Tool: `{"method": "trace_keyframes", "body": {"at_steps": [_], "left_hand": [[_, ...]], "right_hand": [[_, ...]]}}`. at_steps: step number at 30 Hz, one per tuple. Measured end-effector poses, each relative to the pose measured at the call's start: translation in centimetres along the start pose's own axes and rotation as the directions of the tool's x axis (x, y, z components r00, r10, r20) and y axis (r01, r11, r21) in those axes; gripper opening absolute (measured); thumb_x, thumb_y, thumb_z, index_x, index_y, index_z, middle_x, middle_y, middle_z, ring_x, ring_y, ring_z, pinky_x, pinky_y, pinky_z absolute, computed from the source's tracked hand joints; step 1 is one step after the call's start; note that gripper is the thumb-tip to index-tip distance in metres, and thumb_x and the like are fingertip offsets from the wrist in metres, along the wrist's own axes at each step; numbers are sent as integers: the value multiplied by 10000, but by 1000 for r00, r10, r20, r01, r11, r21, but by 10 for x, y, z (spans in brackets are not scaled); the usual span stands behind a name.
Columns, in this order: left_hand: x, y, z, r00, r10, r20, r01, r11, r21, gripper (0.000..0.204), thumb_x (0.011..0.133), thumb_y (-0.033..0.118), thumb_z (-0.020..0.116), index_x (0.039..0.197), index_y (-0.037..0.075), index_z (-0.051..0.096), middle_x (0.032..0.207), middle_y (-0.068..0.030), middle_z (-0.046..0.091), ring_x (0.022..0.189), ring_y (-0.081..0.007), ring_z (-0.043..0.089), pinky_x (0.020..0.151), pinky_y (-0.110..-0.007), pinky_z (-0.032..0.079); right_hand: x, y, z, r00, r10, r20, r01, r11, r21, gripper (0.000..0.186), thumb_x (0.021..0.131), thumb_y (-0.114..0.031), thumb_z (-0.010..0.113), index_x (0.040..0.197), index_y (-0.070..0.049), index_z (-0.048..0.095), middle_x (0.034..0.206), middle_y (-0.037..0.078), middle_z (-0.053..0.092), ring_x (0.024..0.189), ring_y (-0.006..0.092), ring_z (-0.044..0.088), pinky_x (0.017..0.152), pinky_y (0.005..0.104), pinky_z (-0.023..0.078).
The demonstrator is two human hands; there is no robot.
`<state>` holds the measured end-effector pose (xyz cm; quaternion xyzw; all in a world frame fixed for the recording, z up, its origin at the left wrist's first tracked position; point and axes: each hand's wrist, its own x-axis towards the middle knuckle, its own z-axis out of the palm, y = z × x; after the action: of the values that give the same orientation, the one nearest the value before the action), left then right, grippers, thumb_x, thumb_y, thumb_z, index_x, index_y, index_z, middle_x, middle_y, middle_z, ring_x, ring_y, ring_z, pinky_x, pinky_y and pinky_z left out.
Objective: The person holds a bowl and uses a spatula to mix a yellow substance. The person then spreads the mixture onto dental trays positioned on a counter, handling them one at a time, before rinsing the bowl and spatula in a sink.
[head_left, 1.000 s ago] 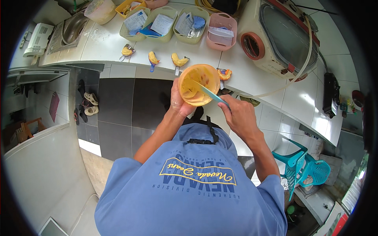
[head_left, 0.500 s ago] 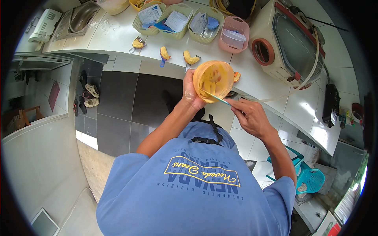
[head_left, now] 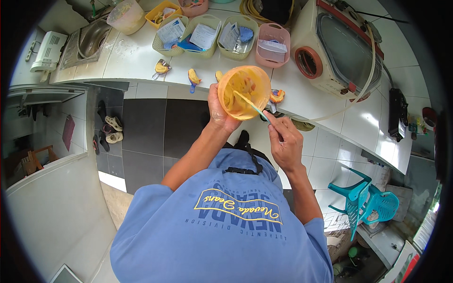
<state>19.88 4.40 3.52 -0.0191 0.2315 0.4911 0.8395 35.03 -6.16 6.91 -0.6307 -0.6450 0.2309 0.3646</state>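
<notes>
My left hand (head_left: 220,109) wraps round the side of an orange mixing bowl (head_left: 263,84), tilted so its opening faces me. A wet yellowish mix, with reddish patches, coats its inside. My right hand (head_left: 286,136) grips a spatula (head_left: 258,111) with a pale green-blue handle; its yellow-smeared blade reaches into the bowl. Beyond the bowl, dental impression trays filled with yellow material lie along the counter's near edge: one at the left (head_left: 162,67), a blue-handled one (head_left: 193,77), and one at the right (head_left: 277,96). Another yellow piece (head_left: 219,75) is mostly hidden behind the bowl.
Green baskets (head_left: 204,49) and a pink basket (head_left: 273,57) with papers line the white counter (head_left: 125,66). A large cabinet machine (head_left: 325,70) with a round red-rimmed port stands at right. The sink (head_left: 93,40) is far left. Teal chairs (head_left: 361,198) stand on the floor at right.
The view has shifted a little. The bowl has moved left across the picture and now covers most of one yellow piece. More of the spatula's coated blade shows.
</notes>
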Motion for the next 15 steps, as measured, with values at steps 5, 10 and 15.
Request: {"method": "trace_keyframes", "body": {"at_steps": [5,10,15], "left_hand": [[11,24,-5,989,-132,59,126,987,101,535,897,437,352,1229,71,558,1203,-118,598,1081,-273,590,953,-464,470],[32,54,-5,980,-197,15,191,965,179,513,894,450,367,1189,77,559,1174,-114,604,1061,-266,594,913,-457,492],[50,76,1,976,-215,37,206,963,172,495,916,462,352,1158,84,561,1117,-98,619,1010,-247,610,892,-447,505]], "right_hand": [[32,-19,-10,994,-61,93,91,926,-366,340,854,-51,589,1183,-109,653,781,64,591,627,226,588,570,345,463],[34,-26,32,984,30,176,-42,997,63,365,886,-47,562,1246,-78,614,755,51,606,533,169,514,499,288,419],[46,-53,43,795,492,354,-581,454,675,273,946,-99,550,1182,1,643,764,3,623,502,7,380,449,190,322]]}}
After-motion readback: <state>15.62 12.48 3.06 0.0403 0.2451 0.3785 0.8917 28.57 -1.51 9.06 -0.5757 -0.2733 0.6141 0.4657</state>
